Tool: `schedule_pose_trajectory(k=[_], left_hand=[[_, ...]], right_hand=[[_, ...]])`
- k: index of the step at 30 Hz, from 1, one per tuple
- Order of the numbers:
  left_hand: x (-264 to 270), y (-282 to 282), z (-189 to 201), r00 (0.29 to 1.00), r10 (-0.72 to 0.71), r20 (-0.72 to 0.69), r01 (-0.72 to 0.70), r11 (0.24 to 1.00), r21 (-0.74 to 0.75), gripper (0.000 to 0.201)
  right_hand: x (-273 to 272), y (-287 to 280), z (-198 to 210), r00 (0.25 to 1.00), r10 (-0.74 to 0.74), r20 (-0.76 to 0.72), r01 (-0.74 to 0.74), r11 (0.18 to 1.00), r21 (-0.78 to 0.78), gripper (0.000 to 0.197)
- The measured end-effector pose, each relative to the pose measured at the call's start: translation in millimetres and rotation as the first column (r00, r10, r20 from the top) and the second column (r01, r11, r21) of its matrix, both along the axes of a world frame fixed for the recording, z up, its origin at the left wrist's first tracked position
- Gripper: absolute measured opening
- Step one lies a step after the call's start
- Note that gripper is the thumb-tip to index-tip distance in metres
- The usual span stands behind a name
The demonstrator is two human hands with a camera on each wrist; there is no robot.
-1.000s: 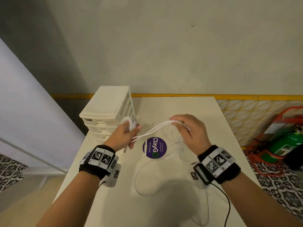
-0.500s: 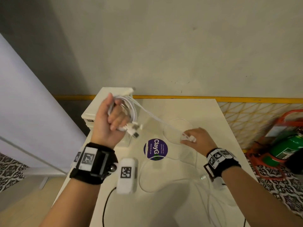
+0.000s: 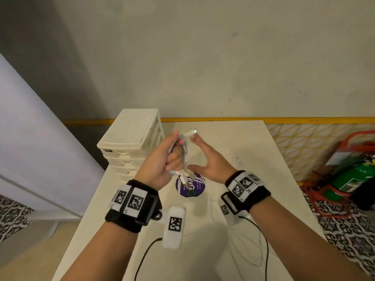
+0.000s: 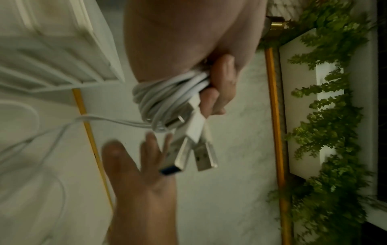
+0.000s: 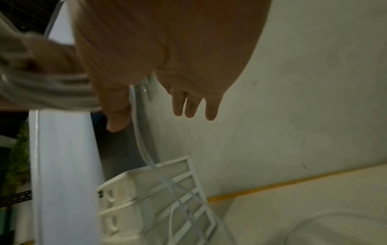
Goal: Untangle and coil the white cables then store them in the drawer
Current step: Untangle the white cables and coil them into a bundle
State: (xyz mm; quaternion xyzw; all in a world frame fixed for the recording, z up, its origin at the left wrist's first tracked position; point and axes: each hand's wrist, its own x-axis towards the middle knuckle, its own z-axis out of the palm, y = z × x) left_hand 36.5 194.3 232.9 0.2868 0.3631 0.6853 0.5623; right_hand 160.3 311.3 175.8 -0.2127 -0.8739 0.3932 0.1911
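- Cables (image 3: pixel 178 153) are bunched in a coil in the left hand (image 3: pixel 160 163), just right of the drawer box (image 3: pixel 129 138); fingers curl round them.
- Right hand (image 3: pixel 209 161) is spread, touching one plug end.
- Coiling looks under way; next, wind in the loose cable (image 3: pixel 229 151) lying on the table (image 3: pixel 263 179).

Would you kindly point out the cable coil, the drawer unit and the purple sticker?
cable coil (image 4: pixel 159 97): left wrist view, wound loops.
drawer unit (image 3: pixel 129 128): head view, top panel.
purple sticker (image 3: pixel 197 188): head view, right half.
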Motion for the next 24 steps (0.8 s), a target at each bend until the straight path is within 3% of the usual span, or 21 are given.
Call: schedule_pose_trajectory(k=[3, 5, 7, 10, 12, 13, 15, 18, 21, 22, 24], left_hand=[[6, 4, 6, 0.980, -0.096, 0.174, 0.076, 0.990, 0.121, 0.044], [1, 5, 13, 0.960, -0.109, 0.259, 0.049, 0.972, 0.231, 0.041], [-6, 6, 22, 0.946, -0.030, 0.323, -0.070, 0.954, 0.292, 0.038], [-18, 9, 31, 0.896, 0.318, 0.311, -0.402, 0.878, 0.260, 0.028], [-24, 12, 25, 0.831, 0.518, 0.202, -0.553, 0.808, 0.203, 0.026], [-27, 14, 18, 0.792, 0.607, 0.070, -0.608, 0.772, 0.187, 0.024], [-31, 16, -3, 0.640, 0.708, -0.300, -0.683, 0.702, 0.199, 0.017], [-36, 18, -38, 0.376, 0.595, -0.710, -0.612, 0.735, 0.293, 0.026], [-30, 17, -50, 0.183, 0.283, -0.942, -0.479, 0.862, 0.166, 0.028], [-28, 17, -54, 0.159, 0.159, -0.974, -0.426, 0.901, 0.077, 0.030], [-21, 13, -52, 0.243, -0.055, -0.968, -0.298, 0.946, -0.129, 0.038]], right_hand=[[-17, -19, -13, 0.999, 0.053, -0.007, -0.053, 0.988, -0.147, 0.014], [-24, -30, -31, 0.998, 0.043, 0.039, -0.033, 0.975, -0.221, 0.021], [-23, -39, -48, 0.994, 0.065, 0.083, -0.041, 0.965, -0.261, 0.018], [-14, -46, -62, 0.989, 0.116, 0.096, -0.101, 0.983, -0.151, 0.016], [-7, -44, -58, 0.985, 0.138, 0.108, -0.133, 0.990, -0.051, 0.016], [-6, -42, -55, 0.984, 0.144, 0.105, -0.141, 0.990, -0.030, 0.017], [-2, -36, -44, 0.984, 0.146, 0.100, -0.149, 0.989, 0.022, 0.023], [4, -22, -28, 0.982, 0.145, 0.119, -0.167, 0.963, 0.211, 0.036], [9, -10, -14, 0.983, 0.162, 0.089, -0.185, 0.881, 0.436, 0.030], [10, -6, -9, 0.987, 0.147, 0.066, -0.160, 0.849, 0.503, 0.026], [11, 3, -2, 0.997, 0.078, 0.016, -0.070, 0.770, 0.635, 0.020]])
